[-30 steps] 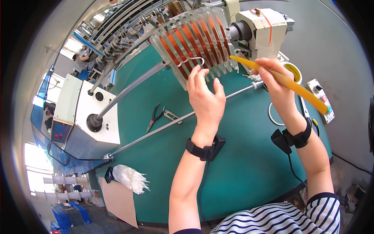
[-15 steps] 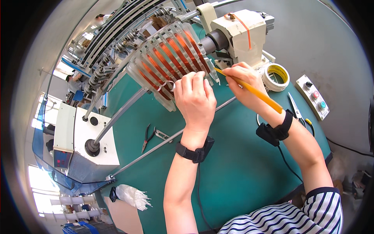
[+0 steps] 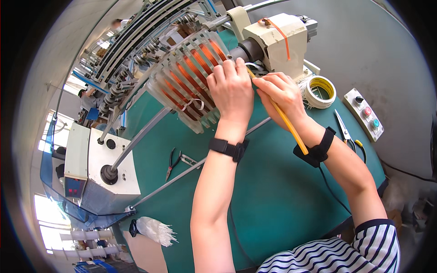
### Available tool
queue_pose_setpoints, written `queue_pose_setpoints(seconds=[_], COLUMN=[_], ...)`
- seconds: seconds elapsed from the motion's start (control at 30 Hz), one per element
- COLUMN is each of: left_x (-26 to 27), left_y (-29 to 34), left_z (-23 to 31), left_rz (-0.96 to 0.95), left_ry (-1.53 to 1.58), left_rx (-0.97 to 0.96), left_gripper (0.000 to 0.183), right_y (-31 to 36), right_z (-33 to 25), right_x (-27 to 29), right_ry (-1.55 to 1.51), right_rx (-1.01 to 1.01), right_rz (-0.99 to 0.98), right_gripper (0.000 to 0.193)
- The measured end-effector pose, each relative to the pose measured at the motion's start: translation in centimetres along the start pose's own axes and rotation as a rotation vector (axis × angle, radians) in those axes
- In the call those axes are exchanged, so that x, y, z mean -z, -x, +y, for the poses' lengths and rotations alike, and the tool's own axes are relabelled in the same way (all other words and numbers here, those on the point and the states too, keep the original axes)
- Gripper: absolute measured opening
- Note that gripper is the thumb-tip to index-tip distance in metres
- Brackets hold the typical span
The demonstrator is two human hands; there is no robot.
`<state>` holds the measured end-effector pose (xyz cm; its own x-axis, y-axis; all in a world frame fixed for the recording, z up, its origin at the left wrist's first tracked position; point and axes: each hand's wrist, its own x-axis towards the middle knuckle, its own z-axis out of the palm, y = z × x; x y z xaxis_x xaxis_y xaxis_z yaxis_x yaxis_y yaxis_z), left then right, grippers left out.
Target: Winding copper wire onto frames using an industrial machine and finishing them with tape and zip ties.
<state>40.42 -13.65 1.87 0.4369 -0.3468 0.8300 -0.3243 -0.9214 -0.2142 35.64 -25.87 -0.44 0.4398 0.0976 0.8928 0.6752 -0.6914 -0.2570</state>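
A coil winding former [image 3: 175, 82] with clear slotted plates holds several bands of copper wire [image 3: 196, 69]. My left hand [image 3: 232, 91] is at its right end, fingers curled over the last plates; what they grip is hidden. My right hand [image 3: 283, 94] grips a slim yellow stick or tube [image 3: 288, 123] that slants from beside my left fingertips down over my right wrist. A thin white strip [image 3: 257, 67] curves just beyond the yellow piece's upper tip. Around one copper band loops a white cable tie [image 3: 193, 103].
A cream machine head [image 3: 277, 43] carries the former's shaft. Tape rolls [image 3: 319, 92], scissors [image 3: 344, 125] and a button box [image 3: 364, 113] stand at right. Pliers [image 3: 172, 164] lie on the green mat, near a metal rod [image 3: 173, 184]. White ties [image 3: 155, 230] lie lower left.
Both hands have moved slightly up, toward the machine head. The yellow piece now stands steeper, its lower end shifted left. The former has turned a little, and the cable tie sits lower.
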Motion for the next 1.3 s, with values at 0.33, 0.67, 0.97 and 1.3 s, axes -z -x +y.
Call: queue_pose_setpoints(seconds=[0.33, 0.67, 0.97, 1.3], left_x=[2.1, 2.1, 2.3, 2.0], left_y=[3.2, 3.7, 3.8, 4.4], left_z=[-0.2, -2.8, -2.7, -3.4], left_rz=[0.196, 0.059, 0.133, 0.084], left_ry=[0.407, 0.061, 0.179, 0.041], left_rx=[0.304, 0.543, 0.436, 0.478], left_gripper=[0.006, 0.015, 0.014, 0.012], right_y=[-1.1, -1.3, -1.4, -1.1], right_z=[-2.8, -3.0, -3.1, -3.7], right_x=[2.7, 0.5, -0.9, -1.0], right_ry=[-0.212, -0.194, -0.120, -0.127], right_rx=[-0.212, -0.152, -0.102, -0.062], right_rz=[0.112, 0.078, 0.092, 0.125], right_gripper=[0.017, 0.014, 0.014, 0.013])
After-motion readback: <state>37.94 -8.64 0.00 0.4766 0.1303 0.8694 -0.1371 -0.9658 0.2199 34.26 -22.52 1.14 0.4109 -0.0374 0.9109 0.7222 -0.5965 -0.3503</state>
